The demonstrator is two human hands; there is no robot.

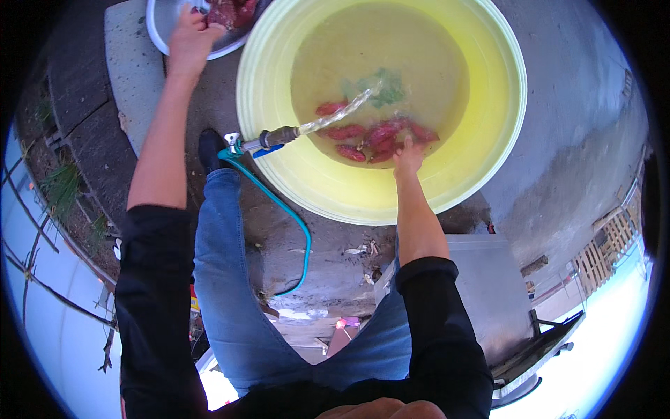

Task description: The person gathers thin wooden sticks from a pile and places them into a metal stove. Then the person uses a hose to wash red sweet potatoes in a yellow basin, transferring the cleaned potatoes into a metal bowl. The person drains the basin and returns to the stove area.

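A large yellow plastic tub with cloudy water stands before me. Several red, elongated root vegetables, perhaps sweet potatoes, lie in the water near its close side. My right hand reaches in among them; its fingertips are partly hidden, and I cannot tell whether they grip one. A hose nozzle lies across the tub's left rim and pours a stream of water inside. My left hand, slightly blurred, is over a metal bowl with dark red pieces, thumb and fingers apart.
A teal hose runs from the nozzle down between my legs. Left of the tub is a pale slab beside the bowl. A metal-topped box or table stands by my right leg. Wooden pallets lie farther right on wet concrete.
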